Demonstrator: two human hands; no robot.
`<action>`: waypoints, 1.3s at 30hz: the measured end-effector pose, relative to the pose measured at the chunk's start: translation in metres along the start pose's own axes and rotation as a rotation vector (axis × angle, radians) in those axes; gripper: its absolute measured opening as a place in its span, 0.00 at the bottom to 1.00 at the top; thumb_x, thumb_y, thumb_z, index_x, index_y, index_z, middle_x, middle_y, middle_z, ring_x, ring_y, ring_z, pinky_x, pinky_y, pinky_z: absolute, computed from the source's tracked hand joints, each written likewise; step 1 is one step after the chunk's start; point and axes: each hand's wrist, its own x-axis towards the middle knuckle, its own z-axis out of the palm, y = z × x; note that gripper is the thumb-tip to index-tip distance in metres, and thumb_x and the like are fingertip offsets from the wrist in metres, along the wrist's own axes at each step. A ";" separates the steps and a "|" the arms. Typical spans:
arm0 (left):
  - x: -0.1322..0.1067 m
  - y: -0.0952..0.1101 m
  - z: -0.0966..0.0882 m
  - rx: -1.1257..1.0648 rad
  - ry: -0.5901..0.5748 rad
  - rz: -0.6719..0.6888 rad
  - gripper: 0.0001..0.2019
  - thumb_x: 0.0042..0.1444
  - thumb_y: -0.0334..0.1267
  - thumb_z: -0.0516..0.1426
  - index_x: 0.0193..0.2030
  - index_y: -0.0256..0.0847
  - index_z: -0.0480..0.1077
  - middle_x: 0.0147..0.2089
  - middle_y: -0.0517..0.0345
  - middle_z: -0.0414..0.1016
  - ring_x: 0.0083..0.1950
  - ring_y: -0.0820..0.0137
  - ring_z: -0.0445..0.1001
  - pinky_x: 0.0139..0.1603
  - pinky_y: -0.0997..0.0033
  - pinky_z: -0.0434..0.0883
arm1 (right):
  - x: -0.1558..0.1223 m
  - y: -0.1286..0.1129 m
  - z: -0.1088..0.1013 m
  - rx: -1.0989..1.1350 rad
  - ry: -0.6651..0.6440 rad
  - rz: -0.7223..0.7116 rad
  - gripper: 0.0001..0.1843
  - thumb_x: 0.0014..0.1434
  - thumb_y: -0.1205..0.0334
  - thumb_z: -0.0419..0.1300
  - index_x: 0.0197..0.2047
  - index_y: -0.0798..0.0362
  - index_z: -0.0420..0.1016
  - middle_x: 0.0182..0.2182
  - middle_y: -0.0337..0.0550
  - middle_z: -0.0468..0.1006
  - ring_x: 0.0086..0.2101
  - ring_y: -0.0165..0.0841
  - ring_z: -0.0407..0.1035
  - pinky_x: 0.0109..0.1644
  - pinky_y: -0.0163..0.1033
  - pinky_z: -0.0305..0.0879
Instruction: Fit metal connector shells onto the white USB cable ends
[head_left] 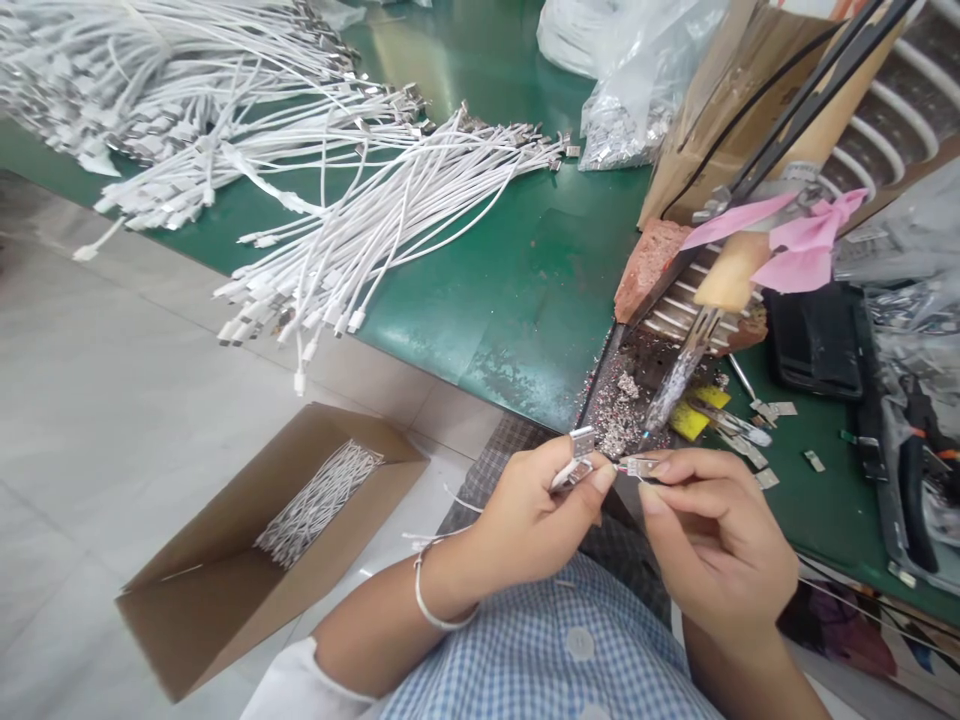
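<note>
My left hand (536, 515) is closed on thin white cable ends, with metal USB plugs (582, 442) sticking up between thumb and fingers. Fine wires run from it to another metal USB connector (640, 467), pinched between the thumb and fingertips of my right hand (724, 545). Just above both hands, a soldering iron (684, 370) with a wooden handle points down, tied to its mount with a pink ribbon (806, 245). Its tip is close to the connector; I cannot tell whether they touch. Solder crumbs (619, 415) lie beneath the iron. My fingers partly hide the wires.
Bundles of white USB cables (375, 220) overhang the green table's (517, 300) edge. An open cardboard box (225, 620) with more cables stands below left. Right of the iron are a yellow sponge (694, 415), loose connectors (814, 460), a black phone-like object (816, 340) and pliers (913, 480).
</note>
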 end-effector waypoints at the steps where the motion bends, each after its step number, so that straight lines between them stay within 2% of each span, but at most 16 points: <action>1: 0.002 0.000 0.000 0.000 0.004 0.001 0.10 0.68 0.36 0.54 0.35 0.37 0.67 0.25 0.65 0.67 0.24 0.79 0.64 0.25 0.80 0.62 | 0.001 0.000 0.001 -0.007 0.009 0.004 0.12 0.56 0.79 0.63 0.37 0.53 0.75 0.39 0.40 0.74 0.40 0.31 0.73 0.47 0.39 0.74; 7: 0.011 0.004 0.000 0.015 0.036 0.029 0.08 0.67 0.35 0.55 0.36 0.36 0.69 0.25 0.64 0.69 0.25 0.79 0.66 0.27 0.81 0.64 | 0.008 0.001 0.004 -0.022 0.086 0.010 0.10 0.56 0.76 0.64 0.36 0.51 0.75 0.37 0.40 0.75 0.39 0.32 0.72 0.45 0.42 0.74; 19: 0.011 0.005 0.002 0.051 0.055 0.093 0.08 0.67 0.32 0.54 0.35 0.38 0.67 0.25 0.65 0.69 0.24 0.80 0.67 0.26 0.82 0.64 | 0.007 0.000 0.004 -0.049 0.093 -0.004 0.08 0.56 0.74 0.64 0.35 0.50 0.75 0.36 0.41 0.75 0.37 0.34 0.74 0.40 0.43 0.76; 25: 0.008 0.001 0.004 0.086 0.099 0.123 0.07 0.67 0.33 0.54 0.36 0.37 0.68 0.24 0.64 0.69 0.23 0.78 0.67 0.24 0.80 0.63 | 0.002 0.000 0.003 -0.024 0.057 0.019 0.10 0.56 0.77 0.65 0.36 0.52 0.75 0.38 0.41 0.75 0.39 0.32 0.74 0.44 0.40 0.75; 29: 0.007 0.000 0.005 0.122 0.118 0.129 0.06 0.66 0.34 0.54 0.37 0.37 0.69 0.23 0.64 0.68 0.22 0.78 0.66 0.24 0.79 0.62 | 0.002 -0.001 0.003 -0.030 0.054 0.023 0.10 0.56 0.76 0.64 0.36 0.51 0.75 0.38 0.41 0.75 0.39 0.32 0.74 0.43 0.41 0.76; 35: 0.005 0.003 0.004 0.125 0.092 0.048 0.10 0.67 0.38 0.53 0.33 0.38 0.67 0.22 0.64 0.67 0.21 0.77 0.64 0.23 0.77 0.60 | 0.002 -0.001 0.002 -0.030 0.040 0.026 0.11 0.55 0.76 0.64 0.37 0.50 0.75 0.38 0.41 0.75 0.39 0.34 0.74 0.44 0.43 0.76; 39: 0.000 0.002 -0.001 0.089 -0.058 -0.019 0.14 0.68 0.41 0.52 0.32 0.38 0.67 0.23 0.63 0.68 0.23 0.77 0.64 0.23 0.77 0.61 | -0.008 -0.005 -0.007 0.021 -0.001 0.045 0.14 0.56 0.79 0.62 0.38 0.49 0.74 0.38 0.41 0.75 0.39 0.36 0.75 0.43 0.45 0.77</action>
